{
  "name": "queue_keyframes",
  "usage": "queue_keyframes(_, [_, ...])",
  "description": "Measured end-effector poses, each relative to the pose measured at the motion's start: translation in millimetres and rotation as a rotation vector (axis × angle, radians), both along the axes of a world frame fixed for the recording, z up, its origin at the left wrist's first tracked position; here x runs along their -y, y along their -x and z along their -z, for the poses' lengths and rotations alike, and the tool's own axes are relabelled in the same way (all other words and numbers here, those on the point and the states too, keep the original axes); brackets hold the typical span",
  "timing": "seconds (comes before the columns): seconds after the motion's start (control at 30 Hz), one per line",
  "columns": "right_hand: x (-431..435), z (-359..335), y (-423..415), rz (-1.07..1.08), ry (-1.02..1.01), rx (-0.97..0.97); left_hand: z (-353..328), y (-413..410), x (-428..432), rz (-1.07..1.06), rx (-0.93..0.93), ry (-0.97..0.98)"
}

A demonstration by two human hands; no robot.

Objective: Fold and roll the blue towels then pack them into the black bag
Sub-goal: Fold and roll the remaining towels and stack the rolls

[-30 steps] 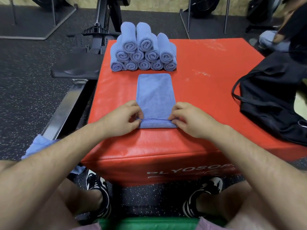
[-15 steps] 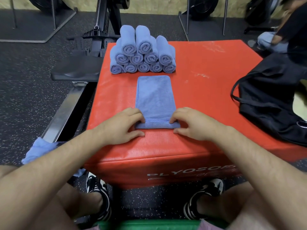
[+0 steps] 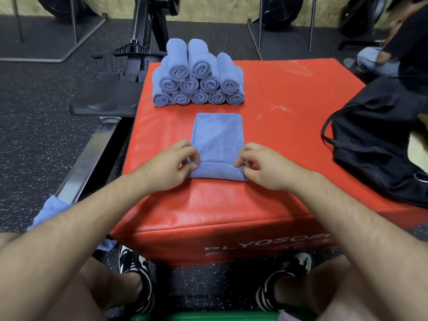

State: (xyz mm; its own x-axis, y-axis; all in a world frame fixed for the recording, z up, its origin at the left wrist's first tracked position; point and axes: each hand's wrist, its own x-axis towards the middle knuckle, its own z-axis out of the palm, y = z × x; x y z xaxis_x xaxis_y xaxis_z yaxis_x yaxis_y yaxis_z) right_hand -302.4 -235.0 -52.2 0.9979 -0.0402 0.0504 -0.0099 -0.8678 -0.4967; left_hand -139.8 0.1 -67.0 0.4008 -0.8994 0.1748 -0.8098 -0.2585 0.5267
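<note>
A folded blue towel (image 3: 218,137) lies flat on the red foam box (image 3: 289,126), its near end turned over into a thick roll. My left hand (image 3: 168,167) pinches the roll's left end and my right hand (image 3: 264,166) pinches its right end. Behind the towel, several rolled blue towels (image 3: 198,77) are stacked in a pile at the box's far edge. The black bag (image 3: 379,144) lies slumped on the box's right side, its strap looping toward the middle.
A rowing machine rail and black seat (image 3: 104,105) run along the box's left side. More blue cloth (image 3: 49,212) lies on the floor by my left arm. A person (image 3: 403,47) crouches at the far right. My knees and shoes sit below the box's front.
The roll at the towel's near end has grown thicker and moved a little farther from me. Both hands have shifted forward with it, still at its two ends.
</note>
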Motion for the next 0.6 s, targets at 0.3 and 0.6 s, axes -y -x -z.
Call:
queue_keyframes(0.3, [-0.7, 0.0, 3.3, -0.13, 0.214, 0.089, 0.2, -1.9, 2.0, 0.128, 0.278, 0.019])
queue_keyframes(0.6, [1.0, -10.8, 2.6, -0.007, 0.007, -0.043, -4.8, -8.6, 1.1, 0.033, 0.03, -0.064])
